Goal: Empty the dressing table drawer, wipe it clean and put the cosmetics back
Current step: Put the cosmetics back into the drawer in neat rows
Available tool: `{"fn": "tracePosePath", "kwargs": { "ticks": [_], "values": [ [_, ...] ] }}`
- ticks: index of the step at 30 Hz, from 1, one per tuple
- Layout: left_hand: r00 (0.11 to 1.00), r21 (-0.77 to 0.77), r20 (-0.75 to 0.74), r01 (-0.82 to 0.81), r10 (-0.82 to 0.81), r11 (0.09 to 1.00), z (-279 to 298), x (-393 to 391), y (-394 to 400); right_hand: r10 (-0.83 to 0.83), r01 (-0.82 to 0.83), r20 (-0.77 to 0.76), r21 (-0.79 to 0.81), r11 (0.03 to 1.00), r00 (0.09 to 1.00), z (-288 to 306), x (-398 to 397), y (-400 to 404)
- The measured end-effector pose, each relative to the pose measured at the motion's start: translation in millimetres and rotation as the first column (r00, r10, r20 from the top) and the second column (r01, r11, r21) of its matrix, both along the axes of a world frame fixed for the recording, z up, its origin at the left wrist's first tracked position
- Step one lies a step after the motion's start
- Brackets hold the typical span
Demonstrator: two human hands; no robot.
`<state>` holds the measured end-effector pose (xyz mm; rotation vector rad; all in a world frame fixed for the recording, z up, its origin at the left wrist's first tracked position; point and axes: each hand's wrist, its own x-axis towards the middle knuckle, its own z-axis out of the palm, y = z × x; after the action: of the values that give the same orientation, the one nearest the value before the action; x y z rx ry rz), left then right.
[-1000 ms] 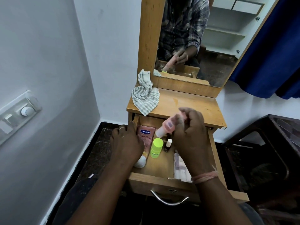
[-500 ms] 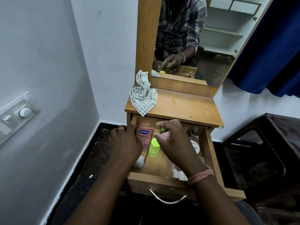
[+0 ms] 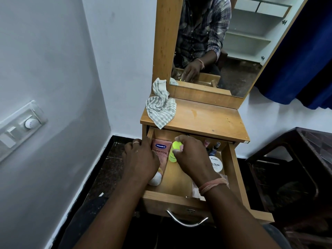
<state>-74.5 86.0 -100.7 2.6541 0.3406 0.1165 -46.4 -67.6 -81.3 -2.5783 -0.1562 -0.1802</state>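
Drawer [image 3: 172, 198] pulled out of the dressing table [image 3: 206, 123]. Left hand [image 3: 140, 159] lies over the drawer's left edge, palm down on the Vaseline tube [image 3: 160, 150]; fingers bent over the left wall, whether they actually grip the tube cannot be told. Tube lies along the left wall, white cap [image 3: 155, 179] toward the front edge. Right hand [image 3: 193, 155] is inside the drawer near the back, fingers curled around a green bottle [image 3: 175, 150] just right of the tube. Small bottles [image 3: 214, 148] stand in the back right corner; a round white tub [image 3: 216, 164] sits by the right wall in front of them. Striped cloth [image 3: 160, 108] is bunched at the tabletop's back left corner, one end hanging over the front edge. Mirror [image 3: 224, 42] rises behind.
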Motion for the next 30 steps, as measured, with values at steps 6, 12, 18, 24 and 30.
{"fn": "tracePosePath", "kwargs": {
  "ticks": [6,12,18,24,30],
  "values": [
    [1.0,0.002,-0.008,-0.003,0.003,1.0,1,-1,0,-0.034,0.034,0.007,-0.043,0.999,0.999,0,11,10],
    [1.0,0.012,0.007,0.005,-0.005,1.0,-4,1,1,-0.041,0.041,-0.016,-0.004,0.999,0.999,-4,6,8],
    [1.0,0.011,0.009,-0.001,0.001,1.0,-3,1,0,-0.073,0.111,-0.096,0.483,0.869,0.993,12,-18,2],
    [1.0,-0.006,0.011,-0.004,0.004,1.0,-2,0,-1,0.031,0.288,-0.384,0.741,0.606,0.923,3,-29,-3],
    [1.0,-0.021,0.015,0.006,-0.005,1.0,-3,-1,0,0.204,0.162,-0.32,0.819,0.55,0.925,1,-31,-6]
  ]
}}
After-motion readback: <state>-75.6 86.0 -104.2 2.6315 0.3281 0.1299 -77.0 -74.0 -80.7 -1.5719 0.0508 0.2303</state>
